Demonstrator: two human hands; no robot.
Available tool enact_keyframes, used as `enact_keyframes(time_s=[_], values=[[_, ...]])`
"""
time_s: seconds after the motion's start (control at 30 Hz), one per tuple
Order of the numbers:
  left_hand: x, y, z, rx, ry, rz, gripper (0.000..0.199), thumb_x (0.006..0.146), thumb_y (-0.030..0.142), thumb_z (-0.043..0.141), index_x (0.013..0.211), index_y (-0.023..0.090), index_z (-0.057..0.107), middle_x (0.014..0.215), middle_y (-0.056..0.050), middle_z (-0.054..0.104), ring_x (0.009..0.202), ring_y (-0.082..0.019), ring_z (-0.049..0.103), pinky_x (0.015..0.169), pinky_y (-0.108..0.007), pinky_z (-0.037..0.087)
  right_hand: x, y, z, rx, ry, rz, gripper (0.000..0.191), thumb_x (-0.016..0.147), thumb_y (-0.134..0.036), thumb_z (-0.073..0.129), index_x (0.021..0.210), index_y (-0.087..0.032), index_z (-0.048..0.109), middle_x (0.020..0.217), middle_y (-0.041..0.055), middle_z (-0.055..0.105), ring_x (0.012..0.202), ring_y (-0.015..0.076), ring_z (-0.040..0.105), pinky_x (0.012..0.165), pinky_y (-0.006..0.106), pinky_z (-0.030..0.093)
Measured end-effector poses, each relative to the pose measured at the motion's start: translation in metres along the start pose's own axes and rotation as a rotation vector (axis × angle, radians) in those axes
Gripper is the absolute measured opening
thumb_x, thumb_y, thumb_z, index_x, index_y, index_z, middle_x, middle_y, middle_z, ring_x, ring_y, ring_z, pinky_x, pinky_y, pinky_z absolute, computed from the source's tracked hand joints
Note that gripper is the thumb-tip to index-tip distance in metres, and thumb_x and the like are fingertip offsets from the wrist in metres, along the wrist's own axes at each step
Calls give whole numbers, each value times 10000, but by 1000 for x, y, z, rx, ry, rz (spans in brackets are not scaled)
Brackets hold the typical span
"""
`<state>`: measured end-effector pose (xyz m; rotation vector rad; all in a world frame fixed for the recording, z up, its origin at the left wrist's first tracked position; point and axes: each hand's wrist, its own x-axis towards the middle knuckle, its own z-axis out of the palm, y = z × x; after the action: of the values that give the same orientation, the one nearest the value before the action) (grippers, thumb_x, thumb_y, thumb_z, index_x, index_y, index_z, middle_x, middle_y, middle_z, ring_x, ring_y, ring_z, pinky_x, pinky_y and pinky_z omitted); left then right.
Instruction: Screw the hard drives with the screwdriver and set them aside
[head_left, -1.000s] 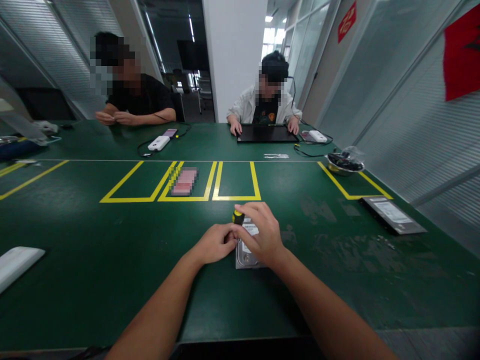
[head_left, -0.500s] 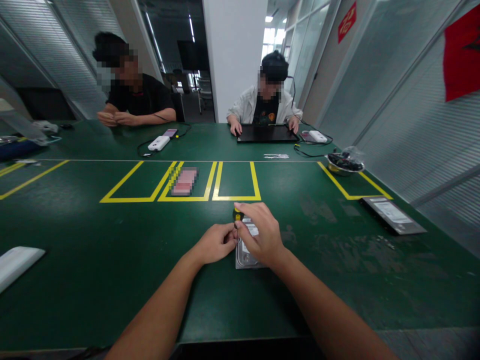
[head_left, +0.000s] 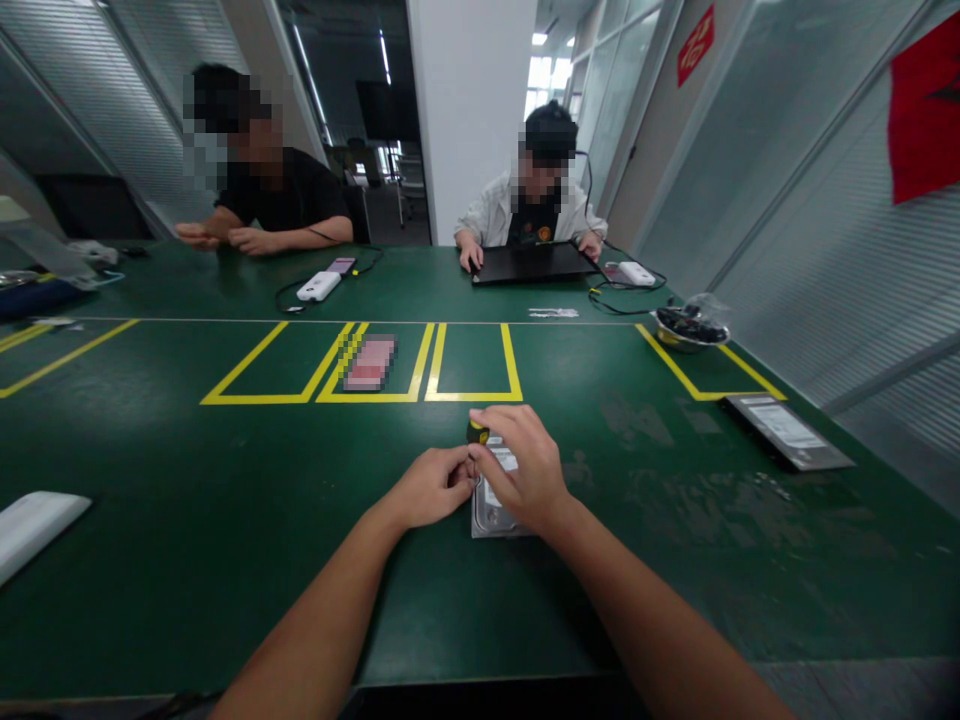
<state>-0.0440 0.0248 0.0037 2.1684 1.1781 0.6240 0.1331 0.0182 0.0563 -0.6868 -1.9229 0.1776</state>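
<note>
In front of me a silver hard drive (head_left: 495, 515) with a white label lies flat on the green table. My right hand (head_left: 529, 465) is closed around the black-and-yellow handle of a small screwdriver (head_left: 478, 432), which stands upright over the drive's left edge. Fingers pinched together, my left hand (head_left: 431, 488) is at the screwdriver's thin shaft, beside the drive's left edge. The screwdriver's tip and any screw under it are hidden by my fingers. My right hand covers much of the drive.
Another hard drive (head_left: 787, 430) lies at the right, with small loose bits (head_left: 772, 487) near it. Behind it stands a metal bowl (head_left: 691, 330) of dark parts. A pixelated pink item (head_left: 370, 362) lies inside yellow tape. Across the table, one person handles a black panel (head_left: 534, 263); another sits left.
The screwdriver handle has turned slightly in my right hand; my left hand has stayed in place. Across the table, the black panel is tilted a little and the left person's hands have moved apart.
</note>
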Motion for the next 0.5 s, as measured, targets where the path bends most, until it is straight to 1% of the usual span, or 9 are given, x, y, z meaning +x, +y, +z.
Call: enact_keyframes(time_s=[0.13, 0.23, 0.37, 0.5], values=[[1, -2, 1, 10, -7, -8, 80, 819, 200, 529, 753, 155, 542, 674, 18, 571, 606, -126, 496, 576, -247, 316, 1, -1, 0, 4, -29, -25, 440, 878, -135, 534, 1309, -216, 497, 1169, 79, 642, 1056, 203, 579, 910, 401, 484], [1, -2, 1, 8, -9, -11, 91, 826, 207, 529, 754, 156, 554, 675, 16, 584, 608, -130, 502, 577, -248, 321, 0, 0, 0, 7, -21, -21, 441, 872, -160, 557, 1306, -221, 503, 1182, 86, 628, 1076, 209, 573, 921, 406, 484], [0, -2, 1, -2, -10, -13, 106, 829, 203, 527, 740, 159, 563, 702, 7, 610, 632, -137, 519, 591, -250, 342, -2, 2, 1, 6, 7, -11, 431, 846, -212, 627, 1266, -221, 533, 1110, 93, 613, 1019, 209, 578, 881, 396, 508], [0, -4, 2, -1, -2, -2, 77, 819, 187, 537, 753, 161, 568, 708, 12, 612, 631, -134, 525, 589, -248, 343, 0, 1, 1, -5, -22, -17, 408, 869, -187, 583, 1271, -226, 524, 1092, 83, 632, 993, 204, 583, 860, 390, 511]])
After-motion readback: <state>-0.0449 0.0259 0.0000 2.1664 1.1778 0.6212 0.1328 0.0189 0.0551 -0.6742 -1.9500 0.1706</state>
